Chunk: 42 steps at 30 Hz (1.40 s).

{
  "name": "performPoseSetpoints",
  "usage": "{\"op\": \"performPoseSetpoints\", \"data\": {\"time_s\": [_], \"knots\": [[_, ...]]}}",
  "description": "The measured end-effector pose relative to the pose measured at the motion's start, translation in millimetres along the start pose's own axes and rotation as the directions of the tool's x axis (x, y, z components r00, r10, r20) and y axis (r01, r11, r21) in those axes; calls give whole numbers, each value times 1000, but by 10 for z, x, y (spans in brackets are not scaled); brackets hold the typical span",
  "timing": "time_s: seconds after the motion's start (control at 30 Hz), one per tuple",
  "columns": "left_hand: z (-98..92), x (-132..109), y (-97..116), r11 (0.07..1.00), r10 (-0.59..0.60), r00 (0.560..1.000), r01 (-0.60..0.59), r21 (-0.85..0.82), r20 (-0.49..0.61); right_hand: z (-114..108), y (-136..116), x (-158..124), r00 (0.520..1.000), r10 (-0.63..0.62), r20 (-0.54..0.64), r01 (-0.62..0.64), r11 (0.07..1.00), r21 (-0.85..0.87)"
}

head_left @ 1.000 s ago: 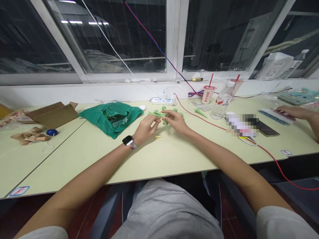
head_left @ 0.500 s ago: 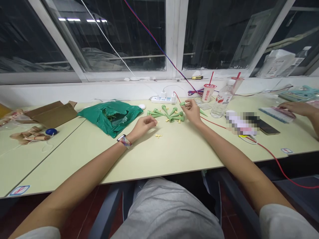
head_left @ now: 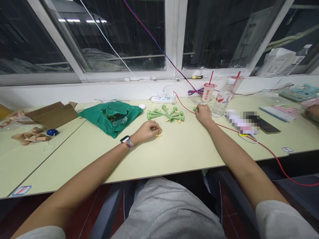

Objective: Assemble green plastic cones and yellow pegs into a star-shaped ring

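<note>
Several green plastic spikes [head_left: 171,114] with capped ends and small yellow valves lie fanned out on the table in front of me. My left hand [head_left: 147,130] is closed in a pinch on a small yellow valve [head_left: 160,130], low over the tabletop. Another yellow valve [head_left: 159,135] lies right under those fingertips. My right hand [head_left: 203,114], to the right of the fan, has its fingers closed around a green spike [head_left: 194,109]. Only the spike's green end shows; the rest is hidden by the hand.
A torn green plastic bag [head_left: 112,116] lies left of the spikes. Behind them is a power strip [head_left: 163,99]. On the right stand a water bottle [head_left: 221,99] and a paper cup [head_left: 208,92], with a phone [head_left: 268,126] and red cable [head_left: 270,152] nearer.
My right hand has moved right and down with the green spike, away from the fan. My left hand has shifted slightly right and down, to the loose yellow valve. The other person's hand has drawn back right.
</note>
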<state>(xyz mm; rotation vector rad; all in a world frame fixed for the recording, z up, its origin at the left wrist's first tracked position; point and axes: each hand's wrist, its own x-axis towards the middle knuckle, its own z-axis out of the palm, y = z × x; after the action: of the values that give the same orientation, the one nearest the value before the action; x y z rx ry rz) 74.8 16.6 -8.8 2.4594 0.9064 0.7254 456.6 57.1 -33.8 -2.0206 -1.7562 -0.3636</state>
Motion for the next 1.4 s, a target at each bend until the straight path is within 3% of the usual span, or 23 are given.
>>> {"op": "performPoseSetpoints", "data": {"time_s": [0.2,0.33,0.43,0.53,0.63,0.77,0.9,1.1,1.23,1.33,1.4], "knots": [[6,-19,86,998,65,998,-65,25,23,20,30,10,998,43,-37,-43,999,3],[48,-51,175,988,127,991,-131,86,51,-27,-100,-4,991,5,-131,13,991,135],[77,-72,206,972,175,982,-183,146,69,-104,-369,-92,961,-201,-189,246,934,258],[86,-77,203,963,196,977,-208,170,82,-192,-734,-252,861,-472,-188,507,819,269],[82,-74,194,961,204,975,-216,175,83,-243,-1038,-401,795,-598,-105,606,769,206],[77,-74,209,958,208,975,-219,183,76,-224,-1178,-480,798,-603,6,596,791,138],[78,-73,235,960,200,978,-209,188,63,-186,-1135,-466,810,-587,0,582,803,129],[68,-50,196,959,201,974,-175,221,-101,-255,-1149,-501,827,-515,-227,561,784,267],[59,-52,171,971,185,950,-138,197,-249,-335,-1249,-592,772,-501,-392,629,690,357],[54,-63,193,975,193,932,-147,164,-308,-388,-1354,-669,719,-535,-444,692,611,384],[54,-71,220,978,191,928,-154,139,-321,-416,-1421,-714,708,-543,-452,706,568,423]]}}
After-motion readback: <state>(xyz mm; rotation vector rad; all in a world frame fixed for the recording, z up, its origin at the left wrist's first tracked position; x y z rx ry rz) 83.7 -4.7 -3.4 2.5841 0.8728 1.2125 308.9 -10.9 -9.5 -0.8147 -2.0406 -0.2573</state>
